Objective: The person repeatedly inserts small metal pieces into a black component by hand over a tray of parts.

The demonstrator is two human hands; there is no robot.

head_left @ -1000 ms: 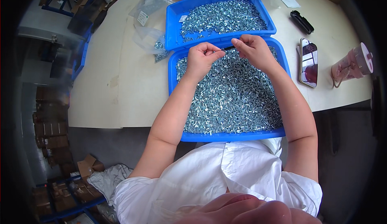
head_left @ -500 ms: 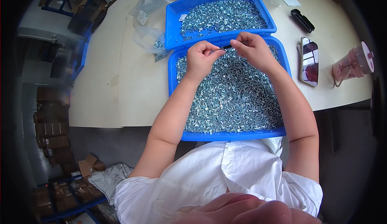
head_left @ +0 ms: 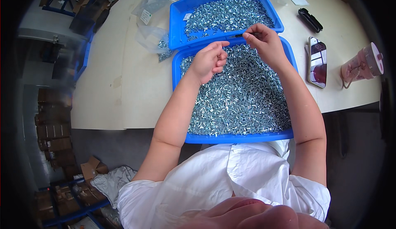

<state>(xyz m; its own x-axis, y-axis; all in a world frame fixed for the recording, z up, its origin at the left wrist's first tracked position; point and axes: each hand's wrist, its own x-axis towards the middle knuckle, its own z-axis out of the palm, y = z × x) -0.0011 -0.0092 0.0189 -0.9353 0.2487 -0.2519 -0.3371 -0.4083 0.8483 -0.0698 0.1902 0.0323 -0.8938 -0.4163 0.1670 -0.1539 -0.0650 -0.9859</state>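
Observation:
Over the far right part of the near blue bin [head_left: 239, 138], my right hand [head_left: 268, 45] is closed in a pinch on a thin dark rod [head_left: 238, 36]. The rod points left, toward the rim between the two bins. My left hand [head_left: 208, 62] hovers above the far left part of the same bin, apart from the rod. Its index finger is stretched out and the other fingers are loosely curled, with nothing visible in them. Small shiny metal cylinders [head_left: 239, 101] fill the near bin. A second blue bin [head_left: 178, 24] behind it holds more metal cylinders [head_left: 231, 16].
Left of the far bin lies a clear plastic bag [head_left: 150, 14] with some metal pieces. To the right are a black case [head_left: 310, 20], a phone [head_left: 317, 62] and a pink-lidded cup [head_left: 361, 64] on the pale table [head_left: 103, 93]. An open cardboard box [head_left: 93, 169] stands low at the left.
My hands have moved apart. The left one has let go its pinch and stretched out its index finger; the right one has moved slightly away and to the right with the rod.

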